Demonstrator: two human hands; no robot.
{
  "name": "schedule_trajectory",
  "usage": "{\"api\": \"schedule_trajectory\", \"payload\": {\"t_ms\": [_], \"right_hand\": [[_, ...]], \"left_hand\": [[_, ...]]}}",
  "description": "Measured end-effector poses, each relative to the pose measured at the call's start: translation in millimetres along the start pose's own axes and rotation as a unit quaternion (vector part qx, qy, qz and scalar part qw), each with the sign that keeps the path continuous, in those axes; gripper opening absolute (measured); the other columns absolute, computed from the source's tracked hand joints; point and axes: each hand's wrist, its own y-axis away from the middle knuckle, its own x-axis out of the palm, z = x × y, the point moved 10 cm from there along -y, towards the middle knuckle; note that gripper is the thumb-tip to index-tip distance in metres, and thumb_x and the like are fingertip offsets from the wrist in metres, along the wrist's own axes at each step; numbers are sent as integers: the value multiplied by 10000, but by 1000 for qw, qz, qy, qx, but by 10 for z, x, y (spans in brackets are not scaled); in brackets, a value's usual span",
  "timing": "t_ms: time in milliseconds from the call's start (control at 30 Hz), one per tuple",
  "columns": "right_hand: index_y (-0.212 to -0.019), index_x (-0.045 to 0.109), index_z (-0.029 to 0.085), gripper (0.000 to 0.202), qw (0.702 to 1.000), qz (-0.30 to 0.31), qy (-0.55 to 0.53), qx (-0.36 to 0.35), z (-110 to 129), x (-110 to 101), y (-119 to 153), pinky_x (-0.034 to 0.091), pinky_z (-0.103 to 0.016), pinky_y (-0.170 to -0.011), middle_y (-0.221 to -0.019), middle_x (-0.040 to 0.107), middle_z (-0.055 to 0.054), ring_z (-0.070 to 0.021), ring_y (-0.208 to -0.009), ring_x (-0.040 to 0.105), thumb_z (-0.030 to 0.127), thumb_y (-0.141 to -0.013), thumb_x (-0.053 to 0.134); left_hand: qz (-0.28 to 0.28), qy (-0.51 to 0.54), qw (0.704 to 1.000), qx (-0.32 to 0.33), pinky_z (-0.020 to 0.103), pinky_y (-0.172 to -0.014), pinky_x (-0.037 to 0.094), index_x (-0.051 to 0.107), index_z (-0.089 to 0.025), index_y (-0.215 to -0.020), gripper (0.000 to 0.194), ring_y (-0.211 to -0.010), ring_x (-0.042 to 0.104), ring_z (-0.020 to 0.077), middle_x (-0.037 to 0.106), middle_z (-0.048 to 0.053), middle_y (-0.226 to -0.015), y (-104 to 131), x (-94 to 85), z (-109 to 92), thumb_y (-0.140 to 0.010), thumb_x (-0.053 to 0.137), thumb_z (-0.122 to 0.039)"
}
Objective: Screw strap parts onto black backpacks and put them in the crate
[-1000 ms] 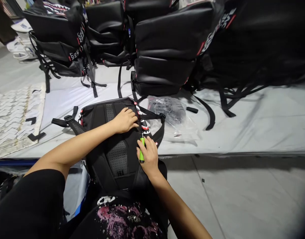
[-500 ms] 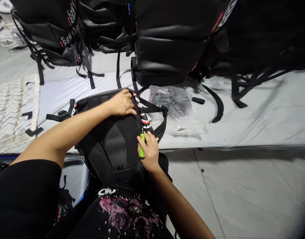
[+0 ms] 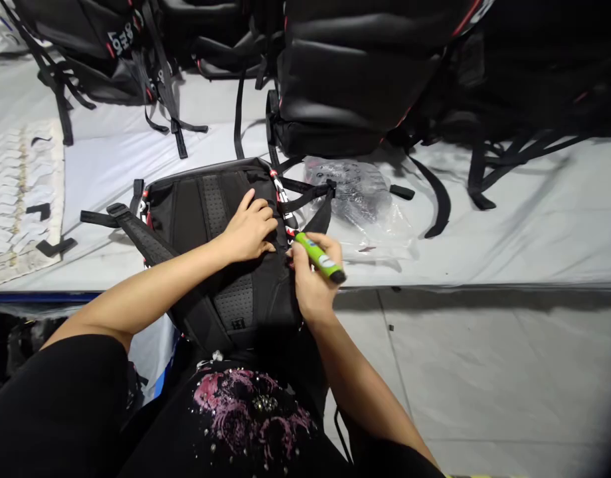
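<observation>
A black backpack (image 3: 186, 206) lies with its padded back panel up, partly on the table edge and partly against my body. On its right part rests my left hand (image 3: 250, 229), fingers bent and spread a little over the fabric. My right hand (image 3: 318, 275) grips a green marker-like tool (image 3: 319, 257), its dark end pointing down right and its other end at the patterned red, white and black side strip (image 3: 284, 206). Where the tool's tip meets the bag is hard to make out.
Large black backpacks (image 3: 345, 86) with dangling straps stand along the back. A clear plastic bag (image 3: 355, 206) lies right of the backpack. A sheet with white pieces (image 3: 21, 199) is at the far left, and tiled floor (image 3: 485, 372) shows beyond the table's front edge.
My left hand has moved down from the backpack's top edge. My right hand has moved up and right, and the green tool has turned from upright to slanted. A shoulder strap now shows at the left.
</observation>
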Motion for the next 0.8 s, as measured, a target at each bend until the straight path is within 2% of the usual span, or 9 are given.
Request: {"api": "schedule_trajectory", "payload": {"t_ms": [67, 133, 233, 300, 400, 567, 800], "right_hand": [[-1037, 523, 206, 282, 996, -26, -67, 51, -78, 124, -89, 579, -279, -607, -885, 648, -27, -138, -662, 657, 458, -933, 594], [-931, 526, 200, 298, 995, -36, -74, 49, -148, 216, -132, 568, -282, -616, -798, 616, -9, -134, -643, 630, 491, -924, 585], [-845, 555, 187, 325, 997, -55, -22, 44, -299, 181, -109, 560, -303, -680, -756, 623, -13, -147, -680, 630, 503, -909, 594], [-851, 585, 175, 335, 997, -51, 3, 56, -376, 132, -80, 550, -308, -681, -707, 624, -2, -151, -656, 631, 505, -911, 591], [-846, 629, 164, 351, 998, -9, 37, 56, -350, 165, -87, 535, -306, -657, -584, 593, 28, -144, -562, 607, 490, -944, 542], [-832, 666, 157, 324, 996, 21, 81, 32, -255, 279, -158, 546, -308, -686, -737, 712, -43, -175, -665, 685, 443, -937, 557], [-844, 665, 175, 310, 985, 73, 156, -17, -327, 393, -168, 536, -314, -636, -728, 714, -40, -181, -621, 672, 455, -923, 558]], "left_hand": [[-36, 35, 999, -20, 661, -1203, 194, 680, -152, -987, 283, -1289, 467, 352, 645, 118, -1136, 108, 1, -1, -816, 731, -371], [-94, 63, 993, -32, 650, -1218, 171, 656, -157, -980, 226, -1369, 417, 345, 627, 123, -1223, 254, -12, 20, -875, 673, -357], [-182, 89, 978, -42, 642, -1224, 168, 630, -169, -913, 267, -1390, 424, 319, 636, 121, -1232, 469, 19, 73, -962, 547, -419], [-215, 103, 971, -34, 642, -1225, 173, 623, -177, -894, 324, -1379, 447, 307, 649, 116, -1222, 549, 79, 90, -978, 503, -467], [-241, 110, 964, -20, 629, -1231, 185, 623, -183, -905, 319, -1364, 472, 291, 658, 112, -1222, 585, 137, 105, -973, 516, -476], [-280, 90, 956, -1, 594, -1238, 214, 616, -182, -901, 255, -1340, 501, 272, 671, 103, -1204, 613, 100, 108, -962, 561, -423], [-261, 111, 959, -2, 595, -1242, 205, 611, -188, -902, 257, -1358, 488, 268, 666, 96, -1227, 586, 163, 156, -965, 554, -431]]}}
